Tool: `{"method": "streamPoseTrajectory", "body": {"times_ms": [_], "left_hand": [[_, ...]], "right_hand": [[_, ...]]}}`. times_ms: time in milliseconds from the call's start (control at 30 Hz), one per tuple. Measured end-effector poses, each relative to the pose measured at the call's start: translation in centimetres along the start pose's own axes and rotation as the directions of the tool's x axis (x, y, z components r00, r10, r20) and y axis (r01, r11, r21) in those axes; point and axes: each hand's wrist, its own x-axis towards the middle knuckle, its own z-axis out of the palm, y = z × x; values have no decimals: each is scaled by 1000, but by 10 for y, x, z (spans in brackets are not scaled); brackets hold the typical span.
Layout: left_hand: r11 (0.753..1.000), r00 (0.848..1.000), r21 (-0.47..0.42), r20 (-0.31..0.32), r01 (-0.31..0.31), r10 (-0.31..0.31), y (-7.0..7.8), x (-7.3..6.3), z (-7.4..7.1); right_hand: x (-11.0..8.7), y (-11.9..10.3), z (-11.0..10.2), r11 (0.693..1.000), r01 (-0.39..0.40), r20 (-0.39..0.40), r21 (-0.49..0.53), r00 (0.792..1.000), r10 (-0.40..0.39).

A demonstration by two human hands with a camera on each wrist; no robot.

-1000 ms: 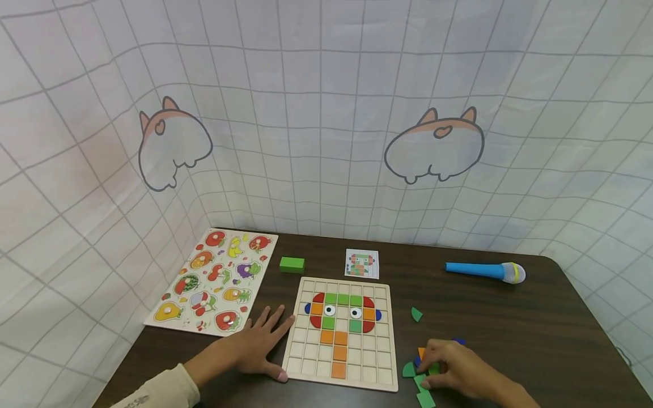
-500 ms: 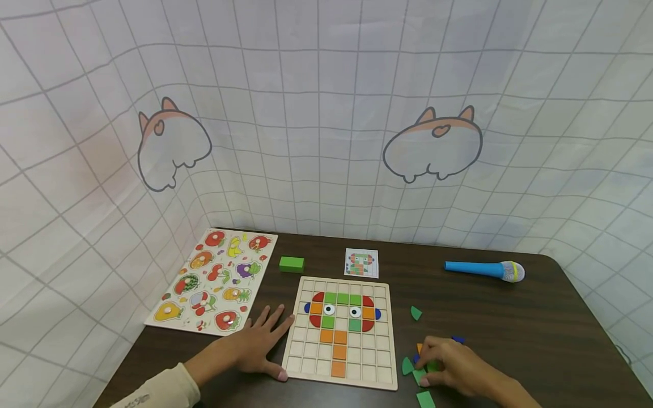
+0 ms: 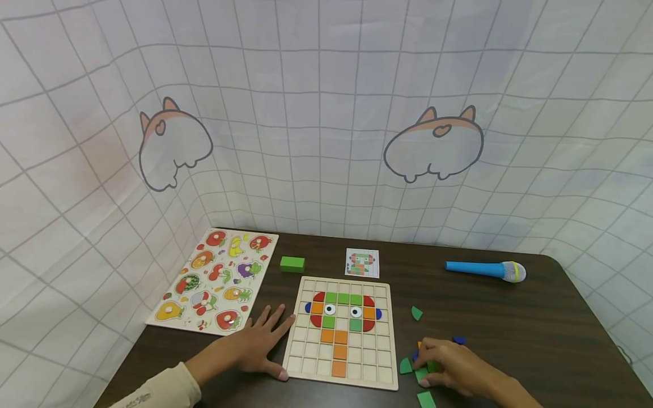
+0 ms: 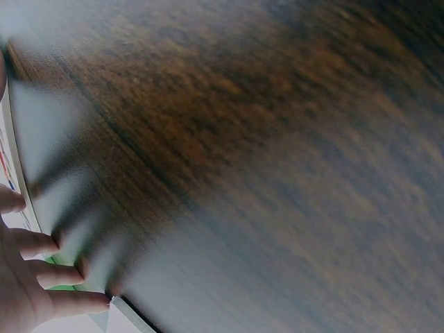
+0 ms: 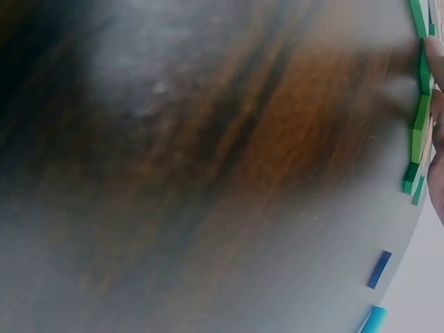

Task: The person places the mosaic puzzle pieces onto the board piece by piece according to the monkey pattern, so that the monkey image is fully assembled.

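Note:
My left hand point(image 3: 257, 347) lies flat with fingers spread, its thumb and fingertips at the left edge of a wooden grid board point(image 3: 374, 381). Red, green, orange and blue tiles, plus two eye pieces point(image 3: 355, 311), form a face on the board, with an orange column below. To the right, my right hand point(image 3: 451, 365) bends over loose tiles, thumb and fingertips apart. Its thumb is at a green square tile point(image 3: 420, 375); its fingertips are at a blue piece point(image 3: 415, 355). A light green tile point(image 3: 432, 366) is partly hidden beneath the hand. Beside them is a green quarter-circle point(image 3: 405, 366).
A picture card point(image 3: 362, 263) and green block point(image 3: 292, 264) lie behind the board. A fruit puzzle point(image 3: 214, 283) is at left, a toy microphone point(image 3: 484, 270) at back right. Nearby are another green quarter-circle point(image 3: 416, 313), a blue piece point(image 3: 458, 340) and a green square point(image 3: 426, 399).
Under my right hand, the green square has shifted slightly up and the green quarter-circle slightly left. The left hand and the board have stayed in place.

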Motion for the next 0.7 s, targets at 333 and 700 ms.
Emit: {"method": "streamPoseTrajectory", "body": {"times_ms": [333,700], "left_hand": [[1000,1000,2,7,9,-9,1,-1,-2],[999,999,-12,13,31,-30,7,-4,-5]], "right_hand": [[6,-7,2,986,-112,75,122,992,103],[41,-33,1,965,-39,-37,259,998,51]]}}
